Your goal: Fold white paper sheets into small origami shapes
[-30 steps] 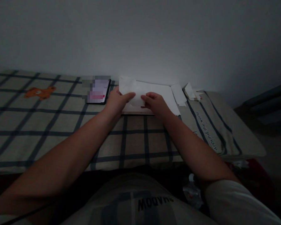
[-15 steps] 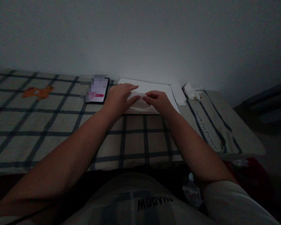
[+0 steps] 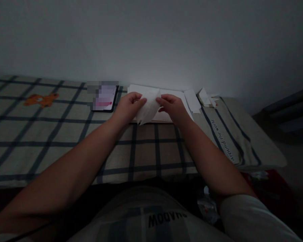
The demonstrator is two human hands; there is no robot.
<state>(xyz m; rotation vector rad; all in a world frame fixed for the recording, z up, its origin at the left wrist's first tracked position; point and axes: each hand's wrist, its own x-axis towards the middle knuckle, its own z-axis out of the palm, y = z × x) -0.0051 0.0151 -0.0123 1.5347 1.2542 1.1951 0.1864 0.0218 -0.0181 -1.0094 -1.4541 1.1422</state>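
Note:
A small folded sheet of white paper (image 3: 148, 107) is lifted off the bed, pinched between both hands. My left hand (image 3: 127, 107) grips its left edge with closed fingers. My right hand (image 3: 172, 107) pinches its right edge. Under them lies a larger white sheet (image 3: 176, 95) on a flat board, close to the wall.
A phone (image 3: 104, 99) with a lit screen lies left of the hands. Several white paper scraps (image 3: 200, 99) lie to the right by the wall. The checked bed cover (image 3: 65, 134) carries an orange animal figure (image 3: 41, 99). The bed edge drops off at right.
Half a second ago both hands pressed the paper flat on the sheet; now they have lifted it and hold it up by its edges.

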